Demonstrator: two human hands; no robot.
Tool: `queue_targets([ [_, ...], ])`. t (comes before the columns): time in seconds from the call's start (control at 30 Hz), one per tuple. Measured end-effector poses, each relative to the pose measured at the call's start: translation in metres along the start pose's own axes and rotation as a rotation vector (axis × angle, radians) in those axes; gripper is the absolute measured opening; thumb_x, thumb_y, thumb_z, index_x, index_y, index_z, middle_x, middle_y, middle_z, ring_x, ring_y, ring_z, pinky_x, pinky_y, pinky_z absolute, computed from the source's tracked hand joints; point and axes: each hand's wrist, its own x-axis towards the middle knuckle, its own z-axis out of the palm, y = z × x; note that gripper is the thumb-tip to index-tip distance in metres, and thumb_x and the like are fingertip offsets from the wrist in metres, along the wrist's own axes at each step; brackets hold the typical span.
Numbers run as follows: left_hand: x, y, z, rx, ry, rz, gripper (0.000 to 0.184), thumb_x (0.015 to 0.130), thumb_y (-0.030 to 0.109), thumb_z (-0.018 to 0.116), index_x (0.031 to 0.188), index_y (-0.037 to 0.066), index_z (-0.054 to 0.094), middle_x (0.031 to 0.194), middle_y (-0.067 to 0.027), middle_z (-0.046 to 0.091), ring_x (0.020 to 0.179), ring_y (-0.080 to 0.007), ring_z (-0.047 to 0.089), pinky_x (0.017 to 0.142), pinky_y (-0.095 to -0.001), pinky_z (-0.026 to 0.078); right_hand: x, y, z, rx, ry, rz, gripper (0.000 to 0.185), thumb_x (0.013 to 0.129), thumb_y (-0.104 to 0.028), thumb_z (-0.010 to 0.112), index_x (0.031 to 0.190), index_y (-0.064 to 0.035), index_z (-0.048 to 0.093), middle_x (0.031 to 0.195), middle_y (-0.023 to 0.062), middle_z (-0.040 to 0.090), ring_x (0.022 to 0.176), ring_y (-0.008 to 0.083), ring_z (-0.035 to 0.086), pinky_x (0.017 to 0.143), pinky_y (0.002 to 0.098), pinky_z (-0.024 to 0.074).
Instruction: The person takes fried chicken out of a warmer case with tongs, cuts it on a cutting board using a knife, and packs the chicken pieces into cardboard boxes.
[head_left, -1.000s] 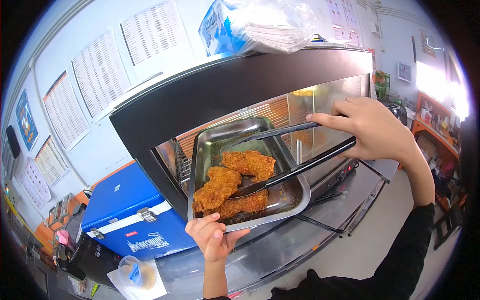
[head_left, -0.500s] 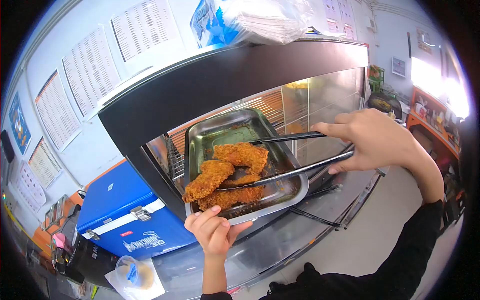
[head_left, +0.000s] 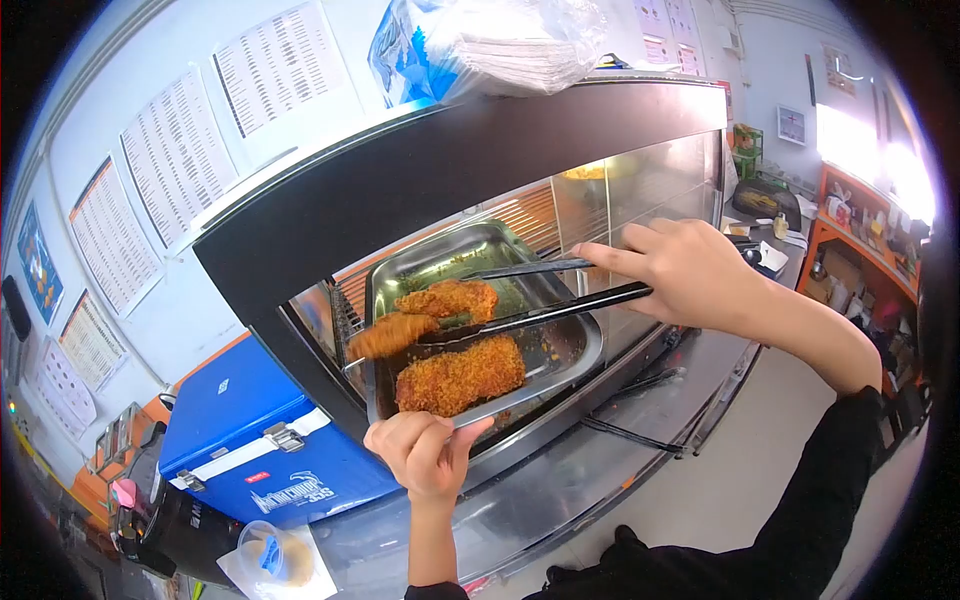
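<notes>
My left hand (head_left: 425, 460) grips the near corner of a metal tray (head_left: 588, 352), thumb along the rim. The tray is tilted and partly inside a display warmer. My right hand (head_left: 690, 275) is closed round black tongs (head_left: 590, 302), whose arms reach over the tray. Between the arms lies a breaded fried piece (head_left: 455, 298); a second fried piece (head_left: 393, 336), smeared by motion, is at the tongs' tips near the tray's left edge. Whether both are pinched I cannot tell. A larger breaded piece (head_left: 462, 375) rests on the tray's near side.
The warmer's dark top panel (head_left: 450, 150) hangs over the tray, with a bag of paper packets (head_left: 520, 45) on top. A blue cooler box (head_left: 270, 430) stands at left, near a plastic cup (head_left: 275, 555). A black cable (head_left: 635, 435) lies on the metal counter.
The tongs have moved left and up, taking two fried pieces with them. The large piece on the near side is now uncovered. My left hand keeps its hold on the tray.
</notes>
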Motion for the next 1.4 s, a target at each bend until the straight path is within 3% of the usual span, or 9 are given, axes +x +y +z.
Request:
queue_targets([
  [0.17, 0.006, -0.007, 0.009, 0.037, -0.013, -0.032, 0.040, 0.058, 0.019, 0.080, 0.084, 0.009, 0.051, 0.077, -0.0033, 0.050, 0.075, -0.0225, 0.046, 0.069, -0.0330, 0.035, -0.007, 0.015, 0.008, 0.320, -0.028, 0.106, 0.057, 0.067, -0.029, 0.069, 0.119, -0.0182, 0.050, 0.068, 0.0076, 0.050, 0.061, 0.0269, 0.053, 0.056, 0.0359, 0.0421],
  [0.53, 0.007, -0.030, 0.023, 0.020, 0.032, -0.078, 0.035, 0.060, 0.008, 0.077, 0.082, 0.005, 0.050, 0.078, -0.0074, 0.051, 0.075, -0.0247, 0.046, 0.069, -0.0341, 0.038, -0.046, 0.021, -0.003, 0.239, 0.047, 0.309, 0.063, 0.063, -0.030, 0.071, 0.121, -0.0175, 0.049, 0.066, 0.0071, 0.044, 0.061, 0.0249, 0.047, 0.056, 0.0348, 0.0372],
  [0.63, 0.013, -0.039, 0.035, 0.098, 0.015, -0.093, 0.027, 0.067, 0.005, 0.071, 0.083, 0.004, 0.050, 0.078, -0.0077, 0.052, 0.080, -0.0259, 0.048, 0.083, -0.0405, 0.037, -0.061, 0.025, -0.010, 0.257, 0.078, 0.398, 0.064, 0.061, -0.026, 0.072, 0.120, -0.0167, 0.050, 0.068, 0.0075, 0.046, 0.063, 0.0251, 0.048, 0.060, 0.0344, 0.0384],
  [0.87, 0.022, -0.073, 0.077, 0.291, -0.283, -0.218, 0.016, 0.081, 0.020, 0.059, 0.083, 0.006, 0.052, 0.080, -0.0077, 0.052, 0.086, -0.0250, 0.048, 0.100, -0.0494, 0.023, -0.113, 0.036, -0.028, 0.198, 0.055, 0.530, 0.058, 0.070, -0.038, 0.066, 0.122, -0.0188, 0.049, 0.071, 0.0091, 0.050, 0.065, 0.0257, 0.053, 0.059, 0.0361, 0.0403],
  [1.0, 0.012, -0.082, 0.106, 0.613, -0.174, -0.101, 0.021, 0.082, 0.033, 0.058, 0.080, 0.011, 0.056, 0.078, -0.0026, 0.057, 0.078, -0.0234, 0.055, 0.093, -0.0494, 0.030, -0.144, 0.044, -0.033, 0.159, 0.014, 0.642, 0.058, 0.070, -0.042, 0.065, 0.122, -0.0199, 0.049, 0.078, 0.0117, 0.056, 0.069, 0.0294, 0.057, 0.061, 0.0371, 0.0448],
  [1.1, -0.002, -0.047, 0.144, 0.357, -0.010, -0.012, 0.018, 0.085, 0.028, 0.055, 0.096, 0.014, 0.058, 0.101, -0.0019, 0.056, 0.098, -0.0250, 0.053, 0.093, -0.0497, 0.029, -0.168, 0.052, -0.039, 0.139, -0.006, 0.704, 0.060, 0.068, -0.039, 0.067, 0.123, -0.0209, 0.049, 0.071, 0.0087, 0.050, 0.064, 0.0265, 0.052, 0.058, 0.0354, 0.0426],
  [1.2, -0.024, 0.021, 0.203, 0.251, -0.279, 0.115, 0.039, 0.090, 0.026, 0.044, 0.128, 0.018, 0.042, 0.133, -0.0069, 0.037, 0.127, -0.0296, 0.028, 0.098, -0.0541, 0.022, -0.194, 0.066, -0.034, 0.102, -0.043, 0.762, 0.057, 0.070, -0.039, 0.066, 0.121, -0.0210, 0.050, 0.073, 0.0096, 0.054, 0.066, 0.0285, 0.055, 0.060, 0.0365, 0.0440],
  [1.3, -0.041, 0.052, 0.263, 0.433, -0.479, 0.005, 0.041, 0.092, 0.024, 0.038, 0.132, 0.022, 0.036, 0.140, -0.0068, 0.027, 0.130, -0.0298, 0.022, 0.098, -0.0574, 0.018, -0.224, 0.094, -0.034, 0.091, -0.122, 0.863, 0.055, 0.071, -0.039, 0.065, 0.120, -0.0218, 0.050, 0.077, 0.0096, 0.056, 0.069, 0.0292, 0.057, 0.061, 0.0371, 0.0448],
  [1.4, -0.067, 0.027, 0.292, 0.663, -0.398, -0.070, 0.042, 0.092, 0.018, 0.038, 0.133, 0.023, 0.034, 0.141, -0.0038, 0.025, 0.128, -0.0312, 0.026, 0.098, -0.0605, 0.016, -0.260, 0.134, -0.032, 0.078, -0.093, 0.866, 0.054, 0.070, -0.038, 0.066, 0.120, -0.0220, 0.050, 0.074, 0.0087, 0.054, 0.067, 0.0277, 0.056, 0.060, 0.0368, 0.0440],
])
